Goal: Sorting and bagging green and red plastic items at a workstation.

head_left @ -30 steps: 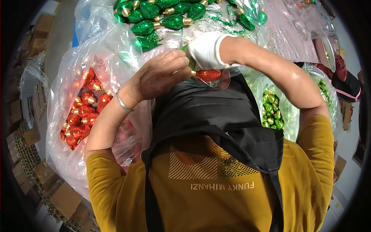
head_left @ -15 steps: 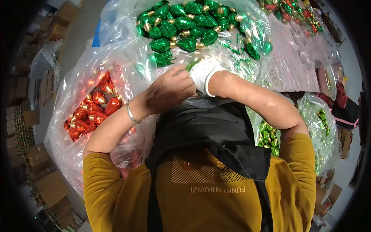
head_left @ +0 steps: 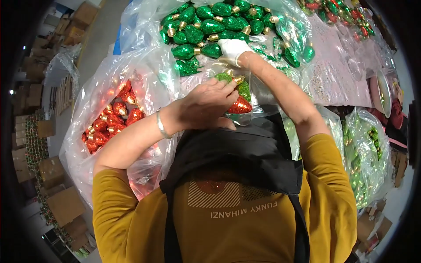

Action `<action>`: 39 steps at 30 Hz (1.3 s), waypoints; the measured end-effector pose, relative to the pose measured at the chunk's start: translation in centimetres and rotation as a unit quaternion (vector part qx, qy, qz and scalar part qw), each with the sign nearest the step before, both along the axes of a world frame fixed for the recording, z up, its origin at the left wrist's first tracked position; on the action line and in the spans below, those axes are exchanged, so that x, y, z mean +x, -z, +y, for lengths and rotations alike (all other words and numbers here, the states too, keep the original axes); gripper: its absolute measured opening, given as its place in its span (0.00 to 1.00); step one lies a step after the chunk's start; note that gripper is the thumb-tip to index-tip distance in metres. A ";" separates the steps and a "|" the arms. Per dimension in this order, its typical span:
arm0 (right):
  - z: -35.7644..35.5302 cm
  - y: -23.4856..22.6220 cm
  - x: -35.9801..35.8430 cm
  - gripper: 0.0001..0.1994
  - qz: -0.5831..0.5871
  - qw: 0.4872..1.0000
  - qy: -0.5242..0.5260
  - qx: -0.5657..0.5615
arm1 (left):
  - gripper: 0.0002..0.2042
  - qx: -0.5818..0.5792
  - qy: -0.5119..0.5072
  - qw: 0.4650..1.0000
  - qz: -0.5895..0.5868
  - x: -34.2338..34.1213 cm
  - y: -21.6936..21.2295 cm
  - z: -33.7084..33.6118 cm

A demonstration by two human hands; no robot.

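Observation:
My left hand (head_left: 207, 104) is closed on a clear plastic pack, its thumb and fingers round the near left side. Inside the pack are a red glitter bulb ornament (head_left: 240, 105) and light green ones (head_left: 244, 90), some with gold caps. My right hand (head_left: 233, 49), in a white glove, reaches to the near edge of a pile of dark green glitter bulb ornaments (head_left: 211, 27). Its fingers close over the cap end of one green bulb ornament (head_left: 212, 51); the cap itself is hidden under the glove.
Red bulb ornaments (head_left: 115, 115) lie in a clear plastic bag (head_left: 83, 94) at the left. Clear bags (head_left: 368, 175) with light green pieces stand by my right arm. Mixed red and green ornaments (head_left: 342, 17) lie far right on a glitter-strewn pale sheet (head_left: 326, 65).
My hands have parted: the gloved right hand has moved away from me to the green bulb ornaments. The left stays with the clear pack, whose red and green contents now show.

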State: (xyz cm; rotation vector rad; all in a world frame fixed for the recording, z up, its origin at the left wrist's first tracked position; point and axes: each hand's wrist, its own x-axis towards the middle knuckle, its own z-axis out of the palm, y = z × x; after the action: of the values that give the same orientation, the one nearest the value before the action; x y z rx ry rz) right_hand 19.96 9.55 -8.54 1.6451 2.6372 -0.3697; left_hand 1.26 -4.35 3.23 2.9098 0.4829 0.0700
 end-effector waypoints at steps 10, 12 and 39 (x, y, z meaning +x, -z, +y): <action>-15.4 -16.0 -0.2 0.22 0.585 0.734 0.135 -0.318 | 0.23 0.009 0.057 0.997 -0.060 -0.7 3.8 0.0; -15.0 -15.9 -0.5 0.18 0.370 0.904 0.101 -0.186 | 0.22 0.000 0.046 0.998 -0.029 -0.8 3.7 0.6; -11.3 -11.8 -4.3 0.07 0.014 0.993 -0.017 0.114 | 0.18 0.078 -0.001 0.993 -0.091 -3.0 4.4 0.7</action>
State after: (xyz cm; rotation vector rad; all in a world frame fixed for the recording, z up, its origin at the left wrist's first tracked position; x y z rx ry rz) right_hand 15.69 -1.77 3.25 1.6599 2.8161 -0.0936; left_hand -1.73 -3.67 -1.20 3.0145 0.4682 0.3878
